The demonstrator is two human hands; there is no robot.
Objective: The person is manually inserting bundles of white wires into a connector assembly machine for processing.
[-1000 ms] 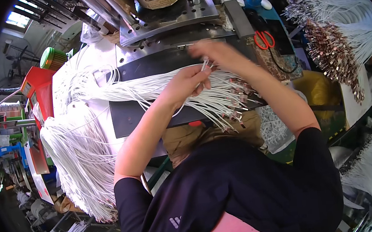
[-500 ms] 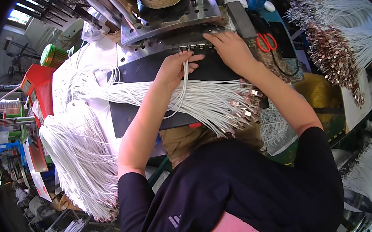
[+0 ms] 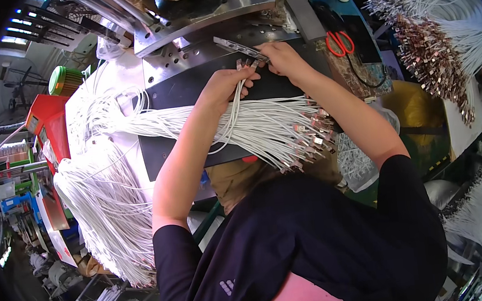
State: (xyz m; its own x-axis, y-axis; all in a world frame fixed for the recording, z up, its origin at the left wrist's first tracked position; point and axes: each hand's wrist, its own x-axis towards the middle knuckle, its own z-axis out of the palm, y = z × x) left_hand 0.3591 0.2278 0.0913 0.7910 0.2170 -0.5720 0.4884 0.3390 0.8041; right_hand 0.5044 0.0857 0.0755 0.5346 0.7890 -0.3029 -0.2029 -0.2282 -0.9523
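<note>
Head view: a slim metal strip (image 3: 236,48) sits at upper centre of the frame, slanting from upper left down to your fingers. Your right hand (image 3: 279,59) pinches its lower right end, the rest sticking out free over the dark plate (image 3: 176,92). Your left hand (image 3: 227,86), just beside at centre, has its fingers closed on a few white cables (image 3: 237,105); their connector ends poke up past your fingertips, near the strip. Whether they touch it, cannot tell.

Below your hands, a thick cable bundle (image 3: 273,125) lies across the plate, left to right, ending in a fan of metal connectors (image 3: 316,139) right of centre. Your held cables loop down over it.

Farther out: perforated steel block (image 3: 204,22) at top centre; red-handled scissors (image 3: 340,43) at upper right, near a grey bar (image 3: 304,17). White worktop (image 3: 127,74) at upper left. Second bundle (image 3: 103,206) hangs at left of the frame; a third (image 3: 462,15) curves at upper right, its ends coppery. Clear bag (image 3: 357,165) of small white pieces, right of your lap.
</note>
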